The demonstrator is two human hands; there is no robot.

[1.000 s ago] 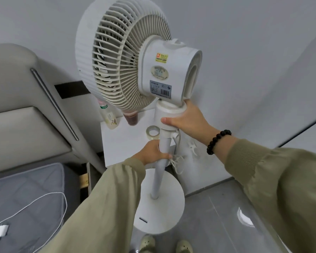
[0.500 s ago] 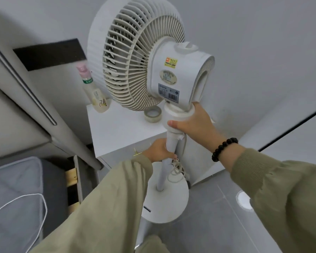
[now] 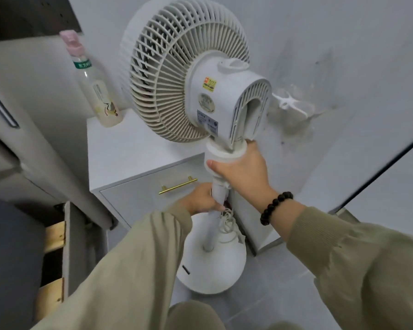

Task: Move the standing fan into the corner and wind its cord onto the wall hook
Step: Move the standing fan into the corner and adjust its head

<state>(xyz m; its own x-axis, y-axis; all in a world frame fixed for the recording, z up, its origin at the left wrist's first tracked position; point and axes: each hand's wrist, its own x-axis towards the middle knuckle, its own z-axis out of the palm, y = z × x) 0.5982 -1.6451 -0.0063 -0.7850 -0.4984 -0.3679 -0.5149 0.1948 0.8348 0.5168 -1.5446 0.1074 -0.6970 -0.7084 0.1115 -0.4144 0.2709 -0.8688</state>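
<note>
Gripping the standing fan (image 3: 188, 75) by its pole, the right hand (image 3: 243, 170) curls its fingers round the collar under the head, and the left hand (image 3: 200, 198) wraps the pole lower down. Its round base is over grey floor tiles (image 3: 272, 294) close beside a white cabinet (image 3: 129, 148). The cord (image 3: 228, 222) hangs bunched by the pole, and the wall hook (image 3: 287, 102) is on the wall just behind.

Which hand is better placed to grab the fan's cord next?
Probably the left hand: it grips the pole just above the bundled cord, while the right hand holds the neck higher up, nearer the wall hook.
</note>
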